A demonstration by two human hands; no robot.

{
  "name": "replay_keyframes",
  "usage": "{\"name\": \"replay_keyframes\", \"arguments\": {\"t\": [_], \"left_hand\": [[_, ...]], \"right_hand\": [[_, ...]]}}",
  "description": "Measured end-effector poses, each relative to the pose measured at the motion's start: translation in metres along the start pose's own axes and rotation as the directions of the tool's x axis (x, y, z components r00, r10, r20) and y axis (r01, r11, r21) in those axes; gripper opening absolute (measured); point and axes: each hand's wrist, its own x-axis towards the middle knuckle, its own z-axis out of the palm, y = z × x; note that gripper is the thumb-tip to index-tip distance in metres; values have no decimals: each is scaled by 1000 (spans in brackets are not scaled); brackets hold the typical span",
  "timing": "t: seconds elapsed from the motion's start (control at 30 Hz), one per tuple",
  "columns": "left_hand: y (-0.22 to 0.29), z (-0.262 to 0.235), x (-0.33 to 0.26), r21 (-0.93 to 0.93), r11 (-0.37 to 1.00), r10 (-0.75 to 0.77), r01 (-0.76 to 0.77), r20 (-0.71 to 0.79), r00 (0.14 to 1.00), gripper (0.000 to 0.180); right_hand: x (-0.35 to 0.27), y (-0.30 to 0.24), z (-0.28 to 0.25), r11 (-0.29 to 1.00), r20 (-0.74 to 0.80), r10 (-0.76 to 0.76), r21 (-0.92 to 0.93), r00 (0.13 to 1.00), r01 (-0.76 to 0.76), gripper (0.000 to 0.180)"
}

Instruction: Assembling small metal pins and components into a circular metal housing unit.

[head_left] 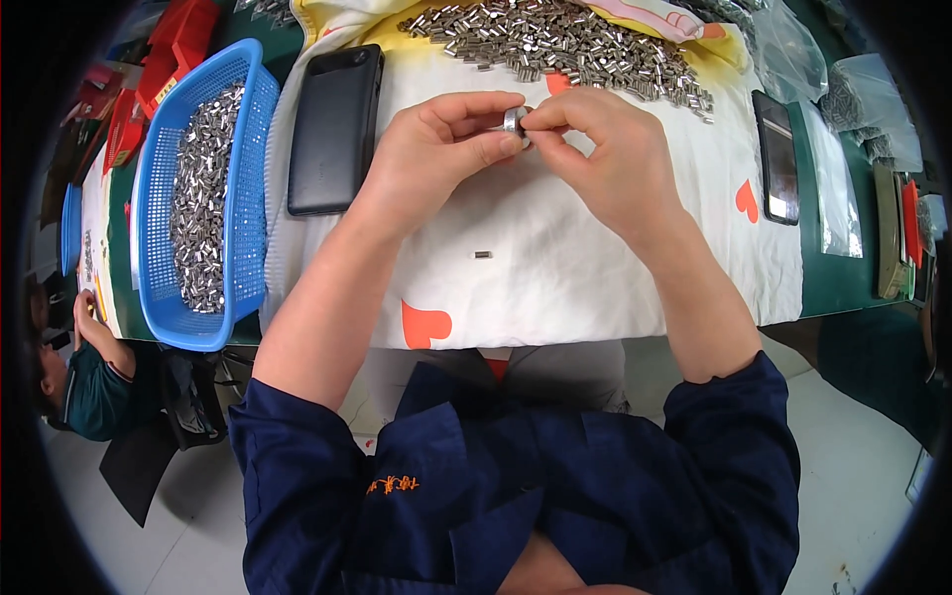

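My left hand (433, 144) pinches a small silver metal ring-shaped piece (512, 121) between thumb and fingers, above the white cloth. Against its right side, the thumb and fingertips of my right hand (617, 149) are pressed together; whatever they hold is too small and covered to make out. Just beyond both hands lies a wide heap of short silver metal pins (555, 45). A single loose pin (483, 255) rests on the cloth nearer to me.
A blue plastic basket (256, 188) full of similar pins stands at left, beside a black power-bank-like case (335, 129). At right lie a phone (776, 159) and clear plastic bags (873, 99). The cloth (565, 288) covers a green table. Another person (94, 382) sits far left.
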Motion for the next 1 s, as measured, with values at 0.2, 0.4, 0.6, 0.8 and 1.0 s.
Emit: {"name": "replay_keyframes", "arguments": {"t": [0.2,0.4,0.6,0.8,1.0], "left_hand": [[0,-1,-2,6,998,-65,64,58,996,32],[8,3,-7,76,989,-134,126,116,984,33],[15,4,-14,242,967,-154,85,283,947,32],[11,1,-10,188,980,-123,73,272,954,31],[1,-6,-2,-54,998,-30,33,43,999,33]], "right_hand": [[7,2,-15,921,285,241,234,928,-311,13],[11,32,-18,902,128,374,178,918,-392,14],[9,45,-1,925,3,155,-352,988,-144,10],[9,42,-2,926,57,198,-338,979,-168,9],[9,0,-13,883,271,313,270,910,-384,10]]}}
